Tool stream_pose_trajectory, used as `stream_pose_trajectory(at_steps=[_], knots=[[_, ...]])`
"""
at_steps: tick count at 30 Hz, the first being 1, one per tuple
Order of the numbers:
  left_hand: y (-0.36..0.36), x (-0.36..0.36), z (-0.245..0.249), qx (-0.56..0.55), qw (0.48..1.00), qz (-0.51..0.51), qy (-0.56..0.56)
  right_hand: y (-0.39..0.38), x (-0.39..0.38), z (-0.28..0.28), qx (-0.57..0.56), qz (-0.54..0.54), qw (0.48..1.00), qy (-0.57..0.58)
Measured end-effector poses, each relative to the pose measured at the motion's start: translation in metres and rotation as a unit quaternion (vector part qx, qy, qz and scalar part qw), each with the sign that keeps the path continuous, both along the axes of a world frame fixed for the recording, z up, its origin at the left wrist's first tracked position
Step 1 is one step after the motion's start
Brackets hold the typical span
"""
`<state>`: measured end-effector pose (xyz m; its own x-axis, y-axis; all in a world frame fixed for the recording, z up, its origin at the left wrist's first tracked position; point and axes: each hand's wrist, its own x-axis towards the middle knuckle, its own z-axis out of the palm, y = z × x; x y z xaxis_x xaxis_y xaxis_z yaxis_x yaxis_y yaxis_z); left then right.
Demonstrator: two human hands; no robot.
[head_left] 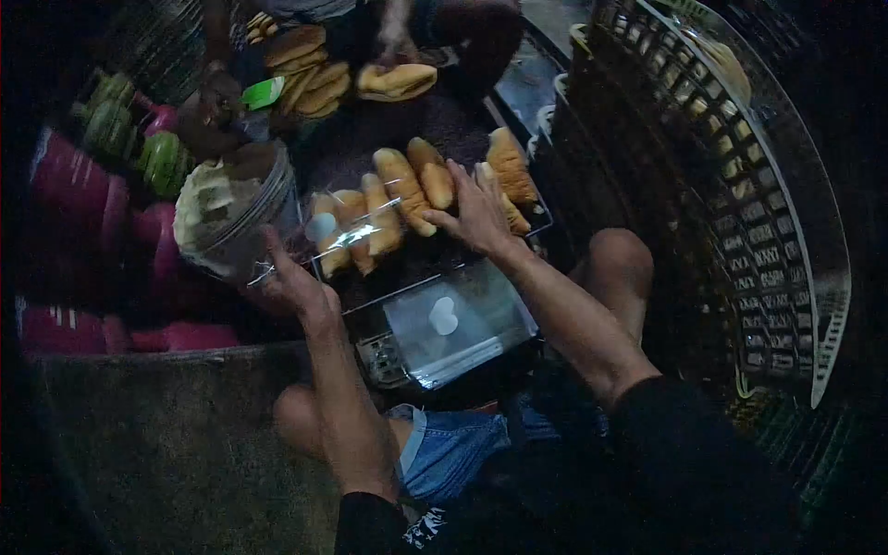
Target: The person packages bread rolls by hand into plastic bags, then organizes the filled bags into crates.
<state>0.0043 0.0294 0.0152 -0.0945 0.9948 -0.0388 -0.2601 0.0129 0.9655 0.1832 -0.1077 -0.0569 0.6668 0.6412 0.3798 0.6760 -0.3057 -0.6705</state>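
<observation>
A row of golden bread rolls (400, 185) lies on a dark tray. Clear plastic film (356, 231) with a pale round label stretches over the rolls on the left. My left hand (301, 282) is closed on the film's left end, beside the tub. My right hand (476, 208) rests with fingers apart among the rolls at the right, its fingertips beside one roll; whether it grips anything is unclear. Nearer my lap lies a stack of clear plastic sheets (449, 319) with a white mark.
A tub of pale cream (222, 203) stands at the left. Across from me, a co-worker's hands hold a split bread (398, 81) and a green-bladed spreader (264, 93), near piled breads (310, 74). Pink containers (79, 199) stand left; a tall crate (740, 185) stands right.
</observation>
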Motion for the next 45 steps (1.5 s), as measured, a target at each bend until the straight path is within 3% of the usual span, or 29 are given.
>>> stream_pose_trajectory(at_steps=[2, 3, 4, 6, 8, 10, 13, 16, 19, 21, 22, 24, 25, 27, 29, 31, 32, 33, 34, 36, 37, 38, 39, 40, 41, 43, 45], knots=[[0.021, -0.021, -0.016, -0.089, 0.992, -0.004, -0.094, 0.016, 0.017, -0.041, -0.044, -0.029, 0.976, -0.212], [0.016, -0.019, -0.019, -0.038, 0.994, -0.040, -0.094, 0.018, 0.024, -0.044, -0.059, -0.023, 0.979, -0.194], [0.016, -0.019, -0.024, -0.044, 0.994, -0.049, -0.091, 0.014, 0.032, -0.031, -0.063, -0.011, 0.996, -0.061], [0.019, -0.013, -0.036, -0.051, 0.992, -0.080, -0.086, -0.005, 0.052, 0.009, -0.062, 0.001, 0.977, 0.203], [0.019, -0.005, -0.035, -0.049, 0.991, -0.101, -0.074, -0.053, 0.065, 0.063, -0.049, 0.051, 0.964, 0.258], [0.012, 0.005, -0.030, -0.047, 0.989, -0.121, -0.070, -0.089, 0.067, 0.109, 0.070, 0.055, 0.938, 0.334], [0.011, 0.009, -0.033, -0.034, 0.980, -0.191, -0.052, -0.112, 0.076, 0.138, 0.141, 0.091, 0.912, 0.375], [-0.006, 0.011, -0.021, -0.039, 0.979, -0.198, -0.032, -0.098, 0.062, 0.131, 0.083, 0.093, 0.922, 0.366], [-0.020, 0.006, -0.023, 0.090, 0.949, -0.302, 0.011, -0.075, 0.051, 0.100, 0.129, 0.153, 0.893, 0.403], [-0.054, 0.016, -0.011, 0.095, 0.935, -0.333, -0.077, -0.060, 0.034, 0.100, 0.150, 0.165, 0.893, 0.390], [-0.062, 0.019, -0.002, 0.078, 0.932, -0.340, -0.097, -0.051, 0.029, 0.092, 0.125, 0.155, 0.920, 0.337], [-0.073, 0.019, 0.011, 0.019, 0.933, -0.343, -0.106, -0.052, 0.002, 0.125, 0.008, 0.159, 0.908, 0.389], [-0.073, 0.015, 0.012, -0.023, 0.936, -0.338, -0.094, -0.050, -0.012, 0.126, 0.084, 0.174, 0.939, 0.285], [-0.052, 0.001, 0.000, -0.087, 0.911, -0.336, -0.221, -0.038, -0.032, 0.131, 0.233, 0.197, 0.951, 0.054], [-0.029, -0.013, -0.025, -0.201, 0.856, -0.313, -0.359, -0.017, -0.064, 0.131, 0.180, 0.140, 0.950, -0.215], [-0.025, -0.005, -0.010, -0.173, 0.895, -0.294, -0.288, -0.011, -0.078, 0.163, 0.205, 0.073, 0.940, -0.261], [-0.034, -0.003, -0.003, -0.163, 0.911, -0.284, -0.251, -0.004, -0.080, 0.165, 0.168, 0.093, 0.928, -0.320], [-0.045, 0.001, 0.004, -0.001, 0.926, -0.329, -0.186, -0.001, -0.074, 0.169, 0.126, 0.114, 0.909, -0.381], [-0.057, 0.001, 0.010, 0.166, 0.911, -0.357, -0.122, 0.000, -0.069, 0.180, 0.088, 0.137, 0.883, -0.440], [-0.072, 0.021, 0.018, 0.284, 0.864, -0.411, 0.056, -0.011, -0.043, 0.223, -0.079, 0.167, 0.879, -0.439], [-0.079, 0.028, 0.019, 0.227, 0.846, -0.449, 0.177, -0.024, -0.025, 0.257, -0.136, 0.155, 0.883, -0.422], [-0.085, 0.033, 0.011, 0.150, 0.785, -0.534, 0.277, -0.045, 0.000, 0.290, -0.174, 0.123, 0.886, -0.411], [-0.092, 0.039, 0.003, 0.093, 0.687, -0.612, 0.381, -0.073, 0.030, 0.323, -0.192, 0.079, 0.886, -0.414], [-0.102, 0.038, -0.027, 0.010, 0.534, -0.716, 0.449, -0.104, 0.066, 0.342, -0.209, 0.033, 0.887, -0.411], [-0.120, 0.041, -0.046, 0.108, 0.412, -0.687, 0.589, -0.137, 0.108, 0.351, -0.225, -0.010, 0.888, -0.401], [-0.139, 0.042, -0.088, 0.186, 0.416, -0.605, 0.653, -0.205, 0.197, 0.342, -0.252, -0.073, 0.888, -0.378], [-0.133, 0.044, -0.121, 0.209, 0.419, -0.616, 0.633, -0.267, 0.279, 0.312, -0.285, -0.085, 0.895, -0.332]])
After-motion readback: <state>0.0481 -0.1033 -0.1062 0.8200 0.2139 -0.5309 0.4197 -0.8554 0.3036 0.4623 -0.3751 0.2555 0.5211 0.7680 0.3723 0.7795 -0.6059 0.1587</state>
